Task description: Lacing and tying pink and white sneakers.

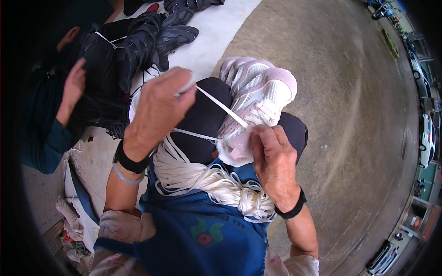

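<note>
A stack of white and pale pink shoe uppers (271, 92) rests across my knees, toes pointing away from me. My left hand (161, 103) is raised left of them, its fingers closed on a white shoelace (221, 105). That lace runs taut down to the lacing of the top upper. My right hand (276, 161) pinches the upper's near right edge, close to where the lace meets it; the fingertips are partly hidden. A thick bundle of loose white shoelaces (202, 179) lies over my lap, below both hands.
At the left, another person's hands (73, 87) are beside a pile of black shoe uppers (147, 41) on a white sheet (221, 23). Brown concrete floor (350, 138) stretches to the right, with parked cars (426, 138) along the far edge.
</note>
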